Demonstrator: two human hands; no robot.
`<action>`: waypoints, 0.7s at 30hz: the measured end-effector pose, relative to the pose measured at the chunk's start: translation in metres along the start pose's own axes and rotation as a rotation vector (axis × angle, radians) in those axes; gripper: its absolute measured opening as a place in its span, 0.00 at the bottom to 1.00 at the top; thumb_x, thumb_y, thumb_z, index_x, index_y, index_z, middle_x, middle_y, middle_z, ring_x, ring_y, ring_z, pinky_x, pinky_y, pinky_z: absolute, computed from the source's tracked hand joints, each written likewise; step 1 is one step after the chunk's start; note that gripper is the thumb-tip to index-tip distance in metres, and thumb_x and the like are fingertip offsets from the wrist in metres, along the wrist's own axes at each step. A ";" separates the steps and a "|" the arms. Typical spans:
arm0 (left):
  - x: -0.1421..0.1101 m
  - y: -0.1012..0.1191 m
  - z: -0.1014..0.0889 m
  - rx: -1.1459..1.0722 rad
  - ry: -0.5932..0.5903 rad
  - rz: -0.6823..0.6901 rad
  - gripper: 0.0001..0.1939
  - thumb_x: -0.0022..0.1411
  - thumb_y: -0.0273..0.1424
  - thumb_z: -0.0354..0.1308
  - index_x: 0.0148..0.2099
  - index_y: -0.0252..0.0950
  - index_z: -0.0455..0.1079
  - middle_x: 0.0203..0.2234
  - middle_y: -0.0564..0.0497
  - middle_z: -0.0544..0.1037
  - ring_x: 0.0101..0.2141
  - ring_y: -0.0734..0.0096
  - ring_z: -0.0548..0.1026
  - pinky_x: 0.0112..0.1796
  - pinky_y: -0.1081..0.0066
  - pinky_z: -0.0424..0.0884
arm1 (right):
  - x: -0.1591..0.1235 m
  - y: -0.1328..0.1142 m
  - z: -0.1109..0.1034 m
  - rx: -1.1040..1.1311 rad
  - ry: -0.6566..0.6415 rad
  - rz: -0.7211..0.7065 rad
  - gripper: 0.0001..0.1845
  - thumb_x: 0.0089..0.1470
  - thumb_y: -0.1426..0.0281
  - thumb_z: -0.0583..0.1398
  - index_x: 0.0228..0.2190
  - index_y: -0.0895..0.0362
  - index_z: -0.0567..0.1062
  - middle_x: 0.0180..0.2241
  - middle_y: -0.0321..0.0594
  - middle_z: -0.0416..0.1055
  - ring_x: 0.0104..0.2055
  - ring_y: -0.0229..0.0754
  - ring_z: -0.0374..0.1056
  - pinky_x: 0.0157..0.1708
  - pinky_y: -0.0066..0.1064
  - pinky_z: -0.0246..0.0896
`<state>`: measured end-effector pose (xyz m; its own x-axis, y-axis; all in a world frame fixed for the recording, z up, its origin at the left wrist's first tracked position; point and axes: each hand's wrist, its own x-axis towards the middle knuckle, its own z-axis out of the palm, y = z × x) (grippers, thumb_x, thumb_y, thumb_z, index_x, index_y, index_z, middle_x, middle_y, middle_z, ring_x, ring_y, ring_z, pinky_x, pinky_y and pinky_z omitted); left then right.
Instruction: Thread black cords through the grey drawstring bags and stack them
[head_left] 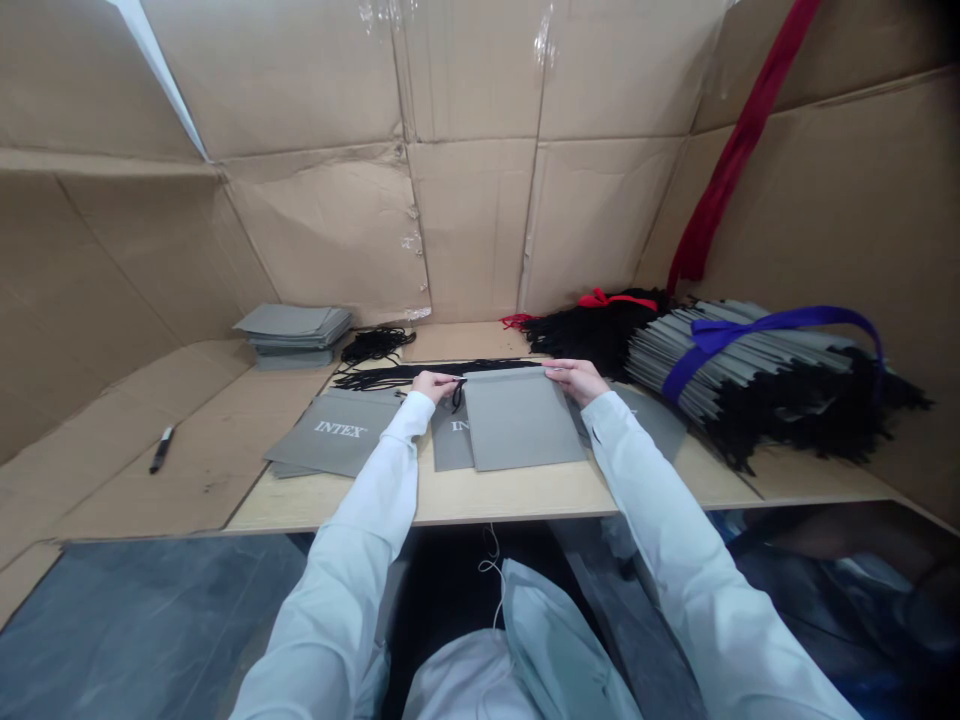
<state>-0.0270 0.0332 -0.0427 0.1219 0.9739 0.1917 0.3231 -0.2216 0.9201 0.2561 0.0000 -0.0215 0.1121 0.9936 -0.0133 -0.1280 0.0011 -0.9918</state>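
Note:
A plain grey drawstring bag point(521, 425) lies over other bags at the middle of the table, its hemmed top edge facing away from me. My right hand point(579, 381) is closed on its top right corner, thumb and fingers pinching the hem. At the top left corner my left hand point(435, 386) pinches a black cord point(457, 396), which dangles in a short loop from the fingertips. Under the plain bag, a printed grey bag point(451, 440) shows partly. Grey bags marked INTEX point(330, 430) lie to the left, partly behind my left sleeve.
Long black cords point(375, 378) stretch along the table behind my hands. A stack of grey pieces point(296, 330) stands back left, a marker point(160, 450) nearer. At right lie a bundle of bags point(739, 365) tied with purple ribbon and black cords point(585, 328). Cardboard walls point(472, 230) surround the table.

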 end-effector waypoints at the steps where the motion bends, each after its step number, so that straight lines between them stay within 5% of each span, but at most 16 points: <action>1: 0.000 0.000 0.000 -0.001 -0.004 0.001 0.11 0.40 0.28 0.59 0.32 0.35 0.73 0.18 0.53 0.74 0.21 0.75 0.70 0.30 0.73 0.68 | 0.001 0.001 -0.001 -0.002 -0.006 -0.001 0.12 0.33 0.81 0.61 0.27 0.61 0.73 0.19 0.37 0.70 0.22 0.32 0.65 0.25 0.23 0.61; 11: 0.000 0.000 -0.001 0.070 -0.026 0.070 0.14 0.41 0.32 0.58 0.34 0.33 0.73 0.20 0.51 0.75 0.22 0.74 0.70 0.29 0.72 0.69 | 0.003 0.003 -0.002 -0.015 -0.006 -0.001 0.12 0.33 0.80 0.61 0.27 0.61 0.73 0.19 0.37 0.70 0.22 0.33 0.65 0.25 0.24 0.61; 21: -0.010 0.016 -0.005 -0.044 -0.021 0.026 0.22 0.31 0.35 0.64 0.33 0.30 0.72 0.25 0.46 0.76 0.31 0.65 0.73 0.38 0.67 0.67 | 0.007 0.007 -0.003 -0.041 0.024 -0.020 0.12 0.31 0.80 0.62 0.25 0.61 0.74 0.20 0.38 0.70 0.23 0.34 0.65 0.25 0.26 0.60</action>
<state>-0.0281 0.0198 -0.0281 0.1498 0.9663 0.2092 0.2780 -0.2442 0.9290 0.2592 0.0066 -0.0286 0.1383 0.9904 0.0042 -0.0849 0.0161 -0.9963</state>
